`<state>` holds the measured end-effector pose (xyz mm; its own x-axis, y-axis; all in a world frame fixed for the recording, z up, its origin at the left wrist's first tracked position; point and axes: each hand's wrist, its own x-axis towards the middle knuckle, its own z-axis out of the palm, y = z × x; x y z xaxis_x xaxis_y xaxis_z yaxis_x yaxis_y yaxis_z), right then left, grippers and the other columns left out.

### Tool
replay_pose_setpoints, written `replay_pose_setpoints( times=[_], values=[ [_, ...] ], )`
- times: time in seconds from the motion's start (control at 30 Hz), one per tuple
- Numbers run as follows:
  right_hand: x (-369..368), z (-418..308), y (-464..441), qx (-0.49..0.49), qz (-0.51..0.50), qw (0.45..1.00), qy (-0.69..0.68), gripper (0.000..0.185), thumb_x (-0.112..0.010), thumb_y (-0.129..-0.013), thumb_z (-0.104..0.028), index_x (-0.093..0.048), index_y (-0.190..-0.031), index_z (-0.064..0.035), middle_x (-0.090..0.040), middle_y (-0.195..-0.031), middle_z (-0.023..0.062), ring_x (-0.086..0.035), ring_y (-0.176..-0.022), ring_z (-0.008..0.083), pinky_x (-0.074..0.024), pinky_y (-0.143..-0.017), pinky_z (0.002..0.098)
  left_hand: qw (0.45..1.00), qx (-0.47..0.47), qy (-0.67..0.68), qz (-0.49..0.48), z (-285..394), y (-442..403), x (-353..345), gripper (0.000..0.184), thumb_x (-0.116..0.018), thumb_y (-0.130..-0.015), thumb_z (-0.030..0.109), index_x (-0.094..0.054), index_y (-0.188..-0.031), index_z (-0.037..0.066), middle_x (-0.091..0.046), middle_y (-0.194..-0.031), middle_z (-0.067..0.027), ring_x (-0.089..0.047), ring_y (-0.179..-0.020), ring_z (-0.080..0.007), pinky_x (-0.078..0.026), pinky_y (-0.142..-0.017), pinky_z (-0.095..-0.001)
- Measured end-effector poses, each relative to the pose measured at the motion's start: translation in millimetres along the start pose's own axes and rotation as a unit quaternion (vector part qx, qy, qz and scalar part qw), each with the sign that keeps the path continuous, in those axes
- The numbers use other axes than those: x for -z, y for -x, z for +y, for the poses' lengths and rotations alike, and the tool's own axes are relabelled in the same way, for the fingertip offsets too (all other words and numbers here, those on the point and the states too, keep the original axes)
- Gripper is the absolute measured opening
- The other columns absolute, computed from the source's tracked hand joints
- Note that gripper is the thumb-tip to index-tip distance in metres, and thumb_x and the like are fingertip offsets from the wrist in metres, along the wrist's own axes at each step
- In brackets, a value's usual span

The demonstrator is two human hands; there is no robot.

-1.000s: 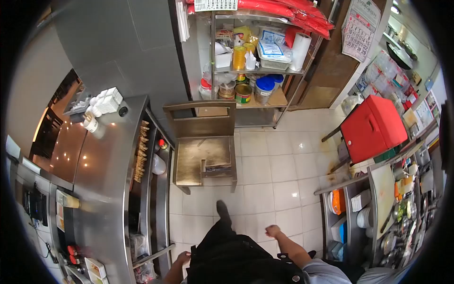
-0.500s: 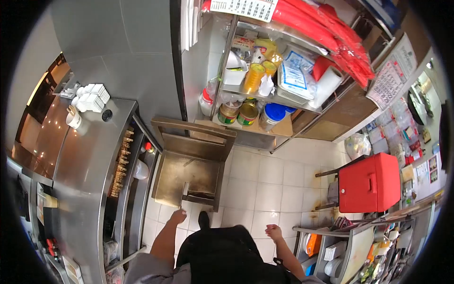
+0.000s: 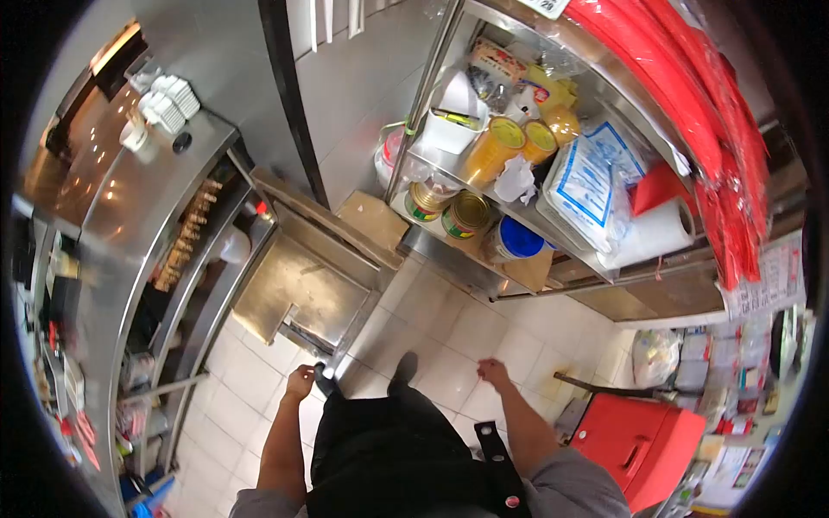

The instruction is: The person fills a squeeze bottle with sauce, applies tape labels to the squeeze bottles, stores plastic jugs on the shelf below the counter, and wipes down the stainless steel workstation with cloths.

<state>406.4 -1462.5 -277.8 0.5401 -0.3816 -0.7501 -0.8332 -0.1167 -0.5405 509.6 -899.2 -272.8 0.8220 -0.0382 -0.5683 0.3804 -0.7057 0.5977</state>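
My left hand (image 3: 300,382) hangs low with curled fingers and nothing visible in it. It is just in front of the square metal unit (image 3: 304,285), apart from it, with a bar-like strip beside a dark slot at its near corner. My right hand (image 3: 494,373) hangs over the tiled floor with its fingers loosely closed and nothing showing in them. Between my hands are my black apron (image 3: 393,457) and dark shoes (image 3: 404,369).
Left runs a long steel counter (image 3: 142,207) with stacked white dishes (image 3: 170,100). Ahead, a shelf rack holds yellow cans (image 3: 495,151), a blue-lidded tub (image 3: 515,238) and plastic packs (image 3: 596,186). Red wrapped bundles (image 3: 673,104) hang above. Right stands a red cooler box (image 3: 635,445).
My view has turned to the right and moved nearer the shelf rack. The cooler now sits close to my right arm. My feet have shifted, and the right hand's fingers look more closed.
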Motion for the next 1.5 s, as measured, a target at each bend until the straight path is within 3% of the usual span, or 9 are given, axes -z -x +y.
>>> replay_pose_setpoints(
  times=[0.23, 0.37, 0.57, 0.63, 0.87, 1.13, 1.3, 1.37, 1.5],
  values=[
    [59.4, -92.7, -37.2, -0.015, -0.027, 0.999, 0.034, 0.021, -0.059, -0.093, -0.016, -0.062, -0.11, -0.0042, -0.065, -0.084, 0.0057, -0.062, -0.071, 0.0129, -0.052, -0.06, 0.0279, 0.971, 0.22, -0.002, -0.098, -50.5, 120.3, -96.6, 0.036, -0.059, -0.083, 0.027, -0.066, -0.113, 0.009, -0.07, -0.1, -0.0194, -0.066, -0.1, -0.0336, -0.052, -0.091, -0.0414],
    [82.9, -117.8, -49.3, -0.005, -0.042, 0.999, 0.01, 0.02, -0.061, -0.092, -0.021, -0.061, -0.11, -0.0113, -0.064, -0.087, 0.0033, -0.062, -0.074, 0.0119, -0.0532, -0.066, 0.0283, 0.963, 0.208, -0.047, -0.164, -78.9, 147.5, -147.2, 0.036, -0.062, -0.083, 0.029, -0.066, -0.113, 0.01, -0.07, -0.102, -0.0188, -0.066, -0.099, -0.0337, -0.052, -0.091, -0.0417],
    [137.5, -161.1, -140.2, 0.026, -0.077, 0.984, -0.159, 0.014, -0.057, -0.093, -0.022, -0.057, -0.1, -0.0103, -0.063, -0.083, 0.0039, -0.061, -0.072, 0.0166, -0.053, -0.061, 0.0266, 0.969, 0.166, 0.164, 0.079, -61.5, 140.9, -192.6, 0.03, -0.059, -0.084, 0.021, -0.067, -0.109, 0.005, -0.07, -0.086, -0.0174, -0.067, -0.08, -0.0312, -0.053, -0.075, -0.0397],
    [140.1, -169.6, -185.7, 0.043, -0.01, 0.969, -0.244, 0.036, -0.061, -0.093, -0.043, -0.057, -0.109, -0.0112, -0.06, -0.088, 0.0042, -0.06, -0.075, 0.0163, -0.0528, -0.062, 0.0265, 0.955, 0.187, 0.205, 0.105, -27.0, 131.6, -200.0, 0.03, -0.059, -0.085, 0.018, -0.066, -0.111, 0.004, -0.07, -0.083, -0.015, -0.067, -0.078, -0.0266, -0.053, -0.074, -0.0378],
    [139.2, -245.2, -239.4, -0.067, -0.019, 0.916, -0.395, 0.076, -0.07, -0.084, -0.053, -0.042, -0.139, -0.0085, -0.053, -0.125, 0.0142, -0.058, -0.108, 0.0288, -0.0603, -0.076, 0.0288, 0.933, 0.218, 0.258, 0.122, 88.8, 111.8, -284.2, 0.031, -0.058, -0.089, 0.018, -0.064, -0.115, 0.003, -0.07, -0.1, -0.019, -0.069, -0.088, -0.0283, -0.054, -0.078, -0.0361],
    [165.8, -217.9, -300.6, -0.044, -0.078, 0.918, -0.386, 0.059, -0.075, -0.084, -0.023, -0.044, -0.132, -0.0088, -0.046, -0.128, 0.0234, -0.054, -0.111, 0.0407, -0.0608, -0.057, 0.024, 0.942, 0.195, 0.272, 0.009, 164.1, 132.0, -351.9, 0.031, -0.058, -0.089, 0.016, -0.062, -0.116, 0.0, -0.07, -0.103, -0.0193, -0.07, -0.091, -0.0286, -0.054, -0.081, -0.0375],
    [180.0, -240.0, -303.1, -0.141, -0.094, 0.916, -0.365, 0.057, -0.071, -0.078, -0.019, -0.048, -0.129, -0.004, -0.046, -0.127, 0.0215, -0.053, -0.116, 0.0415, -0.0638, -0.065, 0.0285, 0.932, 0.257, 0.25, 0.062, 125.0, 151.6, -364.8, 0.031, -0.058, -0.088, 0.018, -0.063, -0.114, 0.002, -0.07, -0.1, -0.0195, -0.069, -0.091, -0.0309, -0.054, -0.082, -0.0396],
    [170.8, -253.0, -313.6, -0.33, -0.112, 0.779, -0.522, 0.07, -0.072, -0.074, -0.018, -0.04, -0.135, -0.003, -0.042, -0.132, 0.0207, -0.053, -0.117, 0.0389, -0.0643, -0.066, 0.0311, 0.932, 0.275, 0.217, 0.093, 110.4, 157.5, -357.9, 0.03, -0.057, -0.088, 0.018, -0.064, -0.114, 0.003, -0.07, -0.098, -0.0193, -0.068, -0.091, -0.0317, -0.053, -0.082, -0.0402],
    [128.7, -269.3, -306.3, -0.359, -0.093, 0.731, -0.573, 0.079, -0.07, -0.072, -0.018, -0.032, -0.139, 0.0006, -0.037, -0.136, 0.0218, -0.055, -0.117, 0.0376, -0.0643, -0.069, 0.0327, 0.917, 0.302, 0.231, 0.123, 76.7, 159.9, -357.5, 0.031, -0.057, -0.088, 0.019, -0.064, -0.115, 0.005, -0.07, -0.1, -0.0192, -0.068, -0.094, -0.0334, -0.053, -0.083, -0.0403]
  ],
)
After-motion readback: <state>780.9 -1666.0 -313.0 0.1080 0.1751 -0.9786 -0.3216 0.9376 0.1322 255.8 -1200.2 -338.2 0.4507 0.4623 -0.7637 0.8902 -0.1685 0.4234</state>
